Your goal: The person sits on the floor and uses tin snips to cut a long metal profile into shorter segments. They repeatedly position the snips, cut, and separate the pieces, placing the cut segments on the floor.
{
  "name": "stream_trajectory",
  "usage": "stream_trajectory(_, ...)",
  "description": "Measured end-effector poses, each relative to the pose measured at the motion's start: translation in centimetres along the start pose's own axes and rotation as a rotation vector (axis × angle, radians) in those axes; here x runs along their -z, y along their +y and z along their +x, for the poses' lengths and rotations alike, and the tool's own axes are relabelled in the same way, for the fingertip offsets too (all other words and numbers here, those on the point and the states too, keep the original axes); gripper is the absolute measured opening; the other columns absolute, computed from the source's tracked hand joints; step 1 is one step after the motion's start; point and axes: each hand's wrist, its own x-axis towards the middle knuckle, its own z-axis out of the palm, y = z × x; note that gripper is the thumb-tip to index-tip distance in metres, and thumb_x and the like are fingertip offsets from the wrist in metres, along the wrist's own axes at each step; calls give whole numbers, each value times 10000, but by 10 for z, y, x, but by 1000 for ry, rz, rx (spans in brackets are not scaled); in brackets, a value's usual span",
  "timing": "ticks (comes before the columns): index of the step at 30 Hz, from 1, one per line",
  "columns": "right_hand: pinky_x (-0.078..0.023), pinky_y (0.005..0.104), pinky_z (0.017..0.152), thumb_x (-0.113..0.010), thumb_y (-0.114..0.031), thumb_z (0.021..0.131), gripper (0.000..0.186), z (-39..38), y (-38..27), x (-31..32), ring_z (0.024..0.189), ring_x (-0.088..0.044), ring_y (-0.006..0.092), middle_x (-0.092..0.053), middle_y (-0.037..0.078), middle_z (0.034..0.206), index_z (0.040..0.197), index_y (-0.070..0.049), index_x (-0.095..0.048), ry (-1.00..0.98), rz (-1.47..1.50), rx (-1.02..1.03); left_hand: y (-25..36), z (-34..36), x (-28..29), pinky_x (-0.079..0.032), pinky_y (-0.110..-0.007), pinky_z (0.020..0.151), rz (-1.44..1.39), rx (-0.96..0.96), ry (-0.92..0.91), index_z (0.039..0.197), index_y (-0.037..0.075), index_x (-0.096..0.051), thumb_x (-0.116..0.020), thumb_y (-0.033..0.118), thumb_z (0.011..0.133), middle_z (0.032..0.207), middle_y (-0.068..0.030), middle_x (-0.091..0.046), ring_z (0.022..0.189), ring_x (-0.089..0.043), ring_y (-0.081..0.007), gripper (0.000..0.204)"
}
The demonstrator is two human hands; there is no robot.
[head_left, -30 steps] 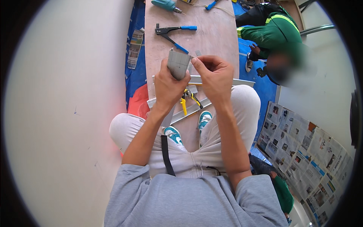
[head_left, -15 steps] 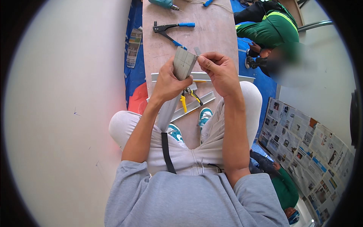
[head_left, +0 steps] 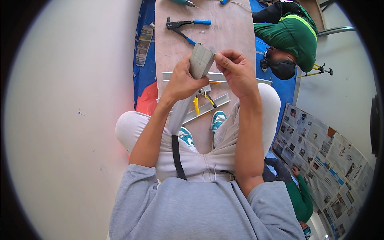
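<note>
My left hand (head_left: 185, 83) is wrapped round a long grey metal channel (head_left: 201, 61), holding it tilted with one end up and away from me. The channel runs back down between my knees. At its far right edge a small metal tab (head_left: 212, 49) sticks up. The thumb and fingers of my right hand (head_left: 240, 74) are pinched together against this tab. Just beyond the channel's end lies a hand riveter (head_left: 176, 25) with blue grips. Below my hands are snips (head_left: 196, 106) with yellow handles, partly hidden by the channel.
Metal strips (head_left: 218, 105) lie across the board (head_left: 232, 44) I sit on. A drill (head_left: 185, 2) rests at its far end. At right, a co-worker in green (head_left: 294, 36) bends down near a yellow-and-black stand (head_left: 320, 70). Newspaper (head_left: 316, 160) covers a surface at lower right.
My view has shifted slightly; both hands keep their grip on the channel and tab. The co-worker's head has moved, and the yellow-and-black stand now shows.
</note>
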Motion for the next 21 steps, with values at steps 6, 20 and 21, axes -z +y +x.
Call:
stream_trajectory(6,-526,251,639,-786,-102,913,133,-23,23,-76,665,-634,72,-723,44,760,867,18,-755,340,-572,379,-15,-8,-20,-503,-538,613,706,-224,164,1134,46,-619,-704,266,917,769,-261,-670,730,-681,-445,321)
stream_trajectory(20,-582,385,849,-817,-129,832,119,81,270,90,860,-749,269,-782,156,903,886,-27,-788,902,-233,-331,-24,7,73,-486,-436,1026,592,-46,90,1324,-28,-346,-756,142,862,1223,-258,-576,1102,-631,-404,641)
stream_trajectory(21,-578,387,846,-848,-162,822,155,81,285,99,860,-742,267,-780,144,921,893,-39,-784,860,-365,-303,-24,5,73,-481,-446,1024,583,3,23,1320,-33,-360,-751,139,867,1237,-264,-561,1118,-622,-417,623)
